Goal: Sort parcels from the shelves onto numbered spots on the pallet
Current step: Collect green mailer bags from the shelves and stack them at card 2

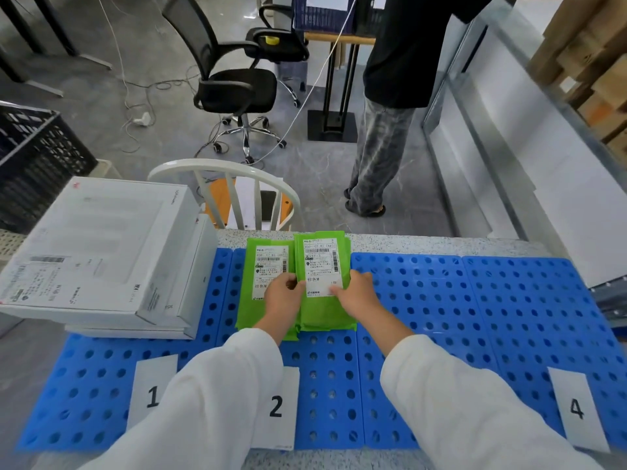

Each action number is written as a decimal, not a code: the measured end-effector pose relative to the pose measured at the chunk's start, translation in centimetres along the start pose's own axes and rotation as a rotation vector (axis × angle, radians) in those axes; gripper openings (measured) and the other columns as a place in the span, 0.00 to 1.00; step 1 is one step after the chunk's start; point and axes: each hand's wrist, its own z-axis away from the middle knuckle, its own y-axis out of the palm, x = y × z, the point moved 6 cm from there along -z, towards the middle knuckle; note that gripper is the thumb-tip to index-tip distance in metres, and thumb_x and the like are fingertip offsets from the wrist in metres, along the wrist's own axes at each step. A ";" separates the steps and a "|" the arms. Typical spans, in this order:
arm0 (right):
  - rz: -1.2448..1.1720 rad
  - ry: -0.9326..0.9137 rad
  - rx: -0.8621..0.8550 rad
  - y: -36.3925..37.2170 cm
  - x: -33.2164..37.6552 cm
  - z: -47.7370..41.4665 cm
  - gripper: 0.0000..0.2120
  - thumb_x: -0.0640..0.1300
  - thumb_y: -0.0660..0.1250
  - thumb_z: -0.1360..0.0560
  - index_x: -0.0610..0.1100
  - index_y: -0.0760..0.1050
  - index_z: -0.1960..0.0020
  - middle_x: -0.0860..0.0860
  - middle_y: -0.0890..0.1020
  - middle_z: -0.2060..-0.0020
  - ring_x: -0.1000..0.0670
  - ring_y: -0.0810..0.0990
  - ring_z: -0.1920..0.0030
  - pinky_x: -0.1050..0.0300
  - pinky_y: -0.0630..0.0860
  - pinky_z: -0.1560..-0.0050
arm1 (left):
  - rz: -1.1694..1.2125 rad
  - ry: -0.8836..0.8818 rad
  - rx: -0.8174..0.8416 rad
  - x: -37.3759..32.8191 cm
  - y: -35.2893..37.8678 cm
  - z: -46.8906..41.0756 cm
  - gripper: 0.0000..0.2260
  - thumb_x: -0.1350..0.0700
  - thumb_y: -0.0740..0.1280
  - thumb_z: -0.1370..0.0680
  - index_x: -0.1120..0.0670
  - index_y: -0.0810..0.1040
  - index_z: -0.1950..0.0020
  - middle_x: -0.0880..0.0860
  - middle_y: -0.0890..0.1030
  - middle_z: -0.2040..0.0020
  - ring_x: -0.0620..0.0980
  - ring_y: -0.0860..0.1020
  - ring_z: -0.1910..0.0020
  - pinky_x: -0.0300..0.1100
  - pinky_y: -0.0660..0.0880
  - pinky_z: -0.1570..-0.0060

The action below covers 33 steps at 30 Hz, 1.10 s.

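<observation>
Your white sleeves reach over three number cards on the blue pallet, which lies on a speckled surface. Your left hand and right hand both pinch one green parcel, beside a second green parcel. Beyond, on the grey floor, stand one black chair and one white chair.

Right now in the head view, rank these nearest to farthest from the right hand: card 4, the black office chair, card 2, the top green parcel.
1. top green parcel: gripped by the right hand itself.
2. card 2: at the near edge, to the hand's left.
3. card 4: at the near edge, far right.
4. black office chair: on the floor beyond the pallet.
</observation>
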 end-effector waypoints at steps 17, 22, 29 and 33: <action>0.110 -0.163 -0.060 -6.4 1.0 7.2 0.30 0.51 0.56 0.18 0.40 0.50 0.22 0.45 0.51 0.22 0.44 0.57 0.24 0.49 0.62 0.29 | -0.520 0.469 0.161 -6.4 -2.5 5.6 0.23 0.55 0.62 0.20 0.58 0.64 0.25 0.56 0.64 0.26 0.55 0.62 0.27 0.49 0.62 0.28; 0.200 -0.274 -0.225 -10.5 1.2 13.4 0.32 0.52 0.58 0.19 0.39 0.50 0.22 0.44 0.55 0.24 0.41 0.66 0.30 0.46 0.68 0.33 | -0.596 0.697 0.122 -10.5 -3.7 11.5 0.23 0.53 0.62 0.20 0.59 0.65 0.26 0.56 0.67 0.27 0.55 0.62 0.27 0.48 0.60 0.29; 0.507 -0.339 -0.418 -14.4 -1.8 21.8 0.32 0.54 0.57 0.19 0.40 0.50 0.22 0.46 0.58 0.24 0.49 0.56 0.24 0.46 0.45 0.23 | -0.744 1.003 0.130 -13.6 -1.2 19.6 0.24 0.52 0.61 0.20 0.57 0.64 0.26 0.54 0.67 0.27 0.53 0.62 0.27 0.46 0.57 0.28; 0.526 -0.319 -0.480 -16.5 -4.7 24.7 0.32 0.55 0.56 0.19 0.41 0.51 0.22 0.48 0.59 0.24 0.52 0.56 0.24 0.46 0.41 0.23 | -0.622 1.120 0.130 -15.8 -0.1 23.9 0.21 0.55 0.61 0.20 0.57 0.68 0.27 0.53 0.69 0.28 0.51 0.64 0.28 0.43 0.58 0.29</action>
